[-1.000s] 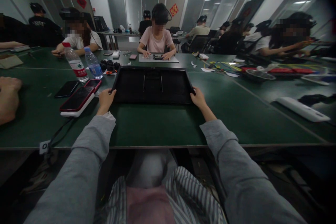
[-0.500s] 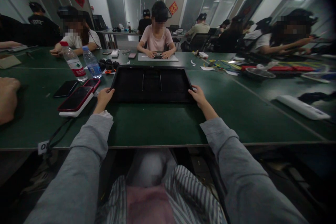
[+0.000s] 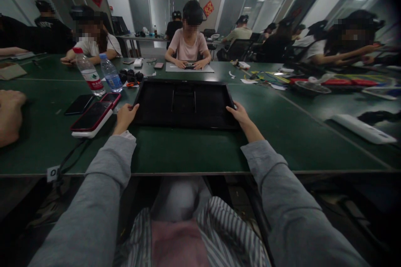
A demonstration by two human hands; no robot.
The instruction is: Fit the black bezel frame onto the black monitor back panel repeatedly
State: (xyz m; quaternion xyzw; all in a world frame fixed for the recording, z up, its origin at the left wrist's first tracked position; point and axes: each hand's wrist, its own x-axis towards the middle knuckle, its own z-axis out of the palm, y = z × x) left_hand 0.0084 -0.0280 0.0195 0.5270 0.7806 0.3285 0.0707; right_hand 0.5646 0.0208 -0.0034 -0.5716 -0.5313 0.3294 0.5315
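While our L hand (image 3: 125, 118) and R hand (image 3: 243, 118) pinch the short ends of a black tray (image 3: 153, 104), thumbs lap over the sides and the other fingers are mostly out of sight, so we can't tell how much they bear. Grip = snug at both ends, w/ the tray between. It's straight ahead over the green table (image 3: 188, 150), long side toward us; can't tell if it rests flat or is held just clear. Thin bars (image 3: 195, 102) show nr its middle.

Handling, our guess: stiff, prob. plastic or thin metal, middling wt., too wide for one hand, smooth so a bit slippery. Best hold = the short ends, both level, away from the bars.

Vs. half a sec ago: near edge now comes lower in view & R end sits further right, R hand w/ it; L hand hardly differs. Slide or tilt, can't say.

Further out, on L: red-cased phone (image 3: 92, 115) on a white block (image 3: 83, 134), red-capped bottle (image 3: 90, 77), blue-capped bottle (image 3: 112, 77); another person's hand (image 3: 11, 110) at the edge. Opp. us, a co-worker (image 3: 189, 44) in pink at a white mat (image 3: 207, 69).
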